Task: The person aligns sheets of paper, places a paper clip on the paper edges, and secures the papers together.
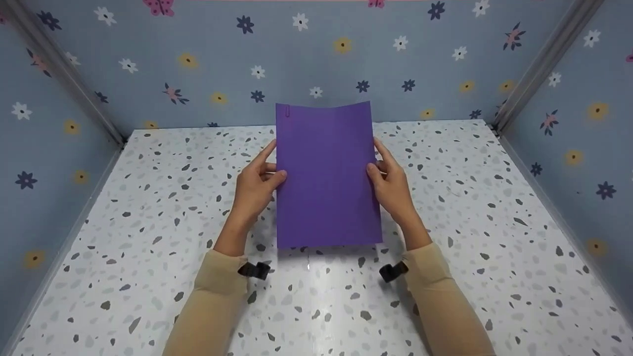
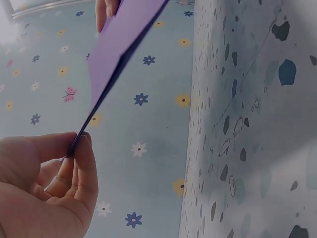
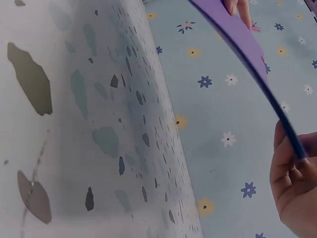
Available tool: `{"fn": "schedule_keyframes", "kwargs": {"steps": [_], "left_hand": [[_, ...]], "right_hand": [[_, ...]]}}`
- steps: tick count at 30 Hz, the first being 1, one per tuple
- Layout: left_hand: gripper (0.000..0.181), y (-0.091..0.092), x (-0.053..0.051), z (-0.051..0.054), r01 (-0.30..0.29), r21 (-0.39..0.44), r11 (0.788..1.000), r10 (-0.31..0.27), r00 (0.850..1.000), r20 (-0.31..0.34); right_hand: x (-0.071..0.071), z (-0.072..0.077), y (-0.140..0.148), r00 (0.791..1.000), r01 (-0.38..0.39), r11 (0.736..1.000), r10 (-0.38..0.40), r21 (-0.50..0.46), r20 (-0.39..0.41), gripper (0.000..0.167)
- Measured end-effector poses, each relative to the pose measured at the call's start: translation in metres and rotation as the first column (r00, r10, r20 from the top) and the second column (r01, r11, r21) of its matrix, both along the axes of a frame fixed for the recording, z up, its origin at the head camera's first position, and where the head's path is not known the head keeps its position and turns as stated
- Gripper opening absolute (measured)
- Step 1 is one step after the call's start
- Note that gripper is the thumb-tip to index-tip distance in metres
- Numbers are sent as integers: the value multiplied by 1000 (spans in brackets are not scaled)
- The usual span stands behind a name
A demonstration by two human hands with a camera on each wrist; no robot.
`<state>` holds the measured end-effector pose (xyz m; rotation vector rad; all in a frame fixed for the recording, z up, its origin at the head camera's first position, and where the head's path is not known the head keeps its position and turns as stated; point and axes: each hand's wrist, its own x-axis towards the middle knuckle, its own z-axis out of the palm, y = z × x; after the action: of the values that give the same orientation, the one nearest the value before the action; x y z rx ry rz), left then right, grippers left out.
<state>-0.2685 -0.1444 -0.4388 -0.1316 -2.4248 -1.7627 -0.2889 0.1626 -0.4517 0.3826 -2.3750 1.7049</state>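
A purple sheet of paper or card (image 1: 326, 178), perhaps more than one layer, is held up above the speckled table, slightly bowed along its top edge. A small paper clip (image 1: 287, 111) sits at its top left corner. My left hand (image 1: 254, 190) pinches the left edge, thumb in front and fingers behind. On the opposite edge, my right hand (image 1: 394, 185) pinches it the same way. Seen edge-on in the left wrist view, the purple sheet (image 2: 116, 47) runs between thumb and fingers. In the right wrist view its edge (image 3: 267, 91) looks thick and curved.
The white speckled tabletop (image 1: 148, 207) spreads beneath both hands. Blue flowered panels (image 1: 316, 59) stand at the back and both sides, with grey corner posts (image 1: 549, 59). A black wrist strap (image 1: 254, 270) is on the left sleeve, another strap (image 1: 394, 271) on the right.
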Motion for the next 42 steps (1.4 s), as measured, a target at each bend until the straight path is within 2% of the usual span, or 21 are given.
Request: {"fn": "schedule_keyframes", "kwargs": {"steps": [11, 21, 31, 42], "left_hand": [[70, -5, -5, -10, 49, 12, 999, -50, 996, 70], [70, -6, -8, -16, 77, -24, 997, -74, 990, 116], [72, -9, -10, -24, 118, 10, 993, -118, 975, 190], [72, -9, -13, -33, 126, -77, 989, -108, 973, 203]], "right_hand": [[-1, 0, 5, 993, -58, 997, 53, 44, 105, 63], [-2, -6, 6, 990, -68, 994, 57, 90, 127, 63], [-4, -14, 6, 978, -80, 987, 50, 142, 203, 63], [-5, -20, 5, 964, -108, 981, 65, 159, 258, 64]]}}
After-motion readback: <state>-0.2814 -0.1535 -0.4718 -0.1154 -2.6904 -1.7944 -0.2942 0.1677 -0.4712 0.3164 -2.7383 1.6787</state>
